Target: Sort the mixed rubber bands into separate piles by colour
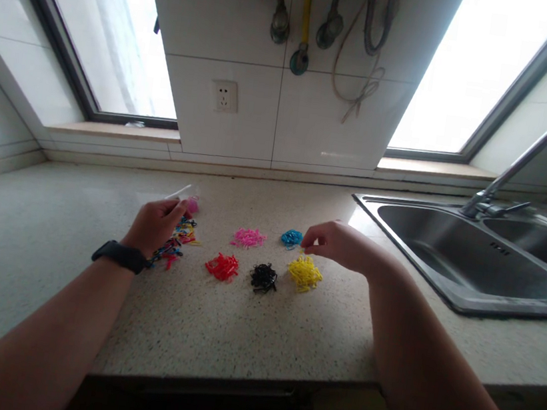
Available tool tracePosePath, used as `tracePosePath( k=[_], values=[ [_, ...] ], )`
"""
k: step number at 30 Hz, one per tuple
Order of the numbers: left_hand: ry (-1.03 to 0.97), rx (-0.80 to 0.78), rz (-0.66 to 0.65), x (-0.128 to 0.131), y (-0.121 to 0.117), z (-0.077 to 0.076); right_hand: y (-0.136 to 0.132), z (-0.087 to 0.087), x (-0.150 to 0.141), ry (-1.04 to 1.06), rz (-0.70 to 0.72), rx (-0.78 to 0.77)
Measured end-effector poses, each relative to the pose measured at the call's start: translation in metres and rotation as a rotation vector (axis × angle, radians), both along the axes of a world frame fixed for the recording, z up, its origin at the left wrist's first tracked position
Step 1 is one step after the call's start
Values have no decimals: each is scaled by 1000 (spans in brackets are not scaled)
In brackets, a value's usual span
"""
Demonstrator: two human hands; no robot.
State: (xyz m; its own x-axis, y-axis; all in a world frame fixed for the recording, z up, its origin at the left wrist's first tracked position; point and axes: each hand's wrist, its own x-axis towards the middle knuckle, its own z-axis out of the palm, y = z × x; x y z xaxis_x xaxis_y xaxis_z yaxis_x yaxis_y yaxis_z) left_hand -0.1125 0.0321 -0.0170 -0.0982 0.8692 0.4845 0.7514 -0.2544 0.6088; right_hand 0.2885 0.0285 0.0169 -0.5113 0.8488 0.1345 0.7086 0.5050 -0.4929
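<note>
My left hand, wearing a black wristband, is closed on the edge of a clear plastic bag with a pink patch. Below and beside it lies a mixed-colour heap of small rubber bands, partly covered by the hand. My right hand is pinched just above the yellow pile; a small yellow rubber band shows at its fingertips. Close to those fingertips sits the blue pile. Pink, red and black piles lie between my hands.
The piles rest on a speckled stone countertop. At the right is a steel double sink with a faucet. Behind, the tiled wall carries a socket and hoses, between two windows.
</note>
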Motion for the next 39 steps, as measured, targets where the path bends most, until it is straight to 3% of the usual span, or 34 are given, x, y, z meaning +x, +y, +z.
tracePosePath(
  k=[13,20,26,30,36,39],
  values=[
    [4,-20,1,1,1,-1,2,-4,9,-82,79,-240],
    [25,-15,-73,2,0,-1,7,-9,9,-153,58,-186],
    [-28,10,-83,7,-7,6,6,-9,6,-199,-7,4],
    [-47,-2,-133,6,-6,5,5,-10,1,-180,-29,51],
    [149,-173,-290,-5,1,1,7,-12,-3,-156,-29,48],
    [169,-176,-325,-9,0,4,9,-15,-2,-160,-29,37]
  ],
)
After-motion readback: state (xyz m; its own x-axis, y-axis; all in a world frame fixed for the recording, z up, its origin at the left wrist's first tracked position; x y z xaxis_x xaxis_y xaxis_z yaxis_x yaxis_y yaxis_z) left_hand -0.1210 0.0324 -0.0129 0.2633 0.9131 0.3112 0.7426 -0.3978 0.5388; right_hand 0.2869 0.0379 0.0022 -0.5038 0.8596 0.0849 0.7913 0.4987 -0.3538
